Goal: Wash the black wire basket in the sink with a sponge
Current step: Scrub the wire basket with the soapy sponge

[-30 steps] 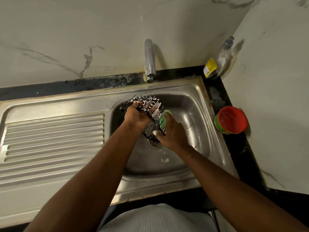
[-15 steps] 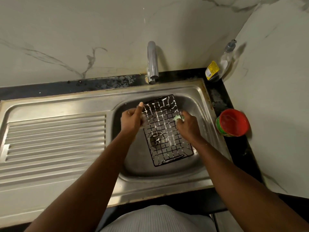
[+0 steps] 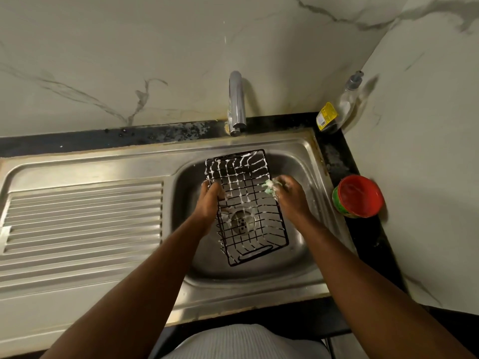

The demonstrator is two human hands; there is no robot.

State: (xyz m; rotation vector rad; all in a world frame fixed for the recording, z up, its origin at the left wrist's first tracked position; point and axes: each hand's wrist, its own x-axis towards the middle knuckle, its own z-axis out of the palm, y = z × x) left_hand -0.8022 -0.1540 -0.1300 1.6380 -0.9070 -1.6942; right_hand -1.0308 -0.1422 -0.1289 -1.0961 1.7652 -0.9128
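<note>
Over steel sink [image 3: 293, 161] below marble wall [image 3: 129, 60], left fingers [image 3: 215, 189] gripping soapy wire basket [image 3: 246, 202], right fingers [image 3: 284, 183] clutching green sponge [image 3: 269, 188].

A black bench [image 3: 370, 242] carries a steel sink [image 3: 285, 146] with a ribbed drainboard [image 3: 83, 216] on its left. A clear soap bottle [image 3: 343, 104] stands in the back right corner. A red-lidded green tub [image 3: 359, 196] sits on the right strip, just beside the basin.

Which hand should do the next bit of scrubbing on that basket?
Likely the right hand: it holds the sponge against the basket, while the left hand grips the opposite side.
</note>
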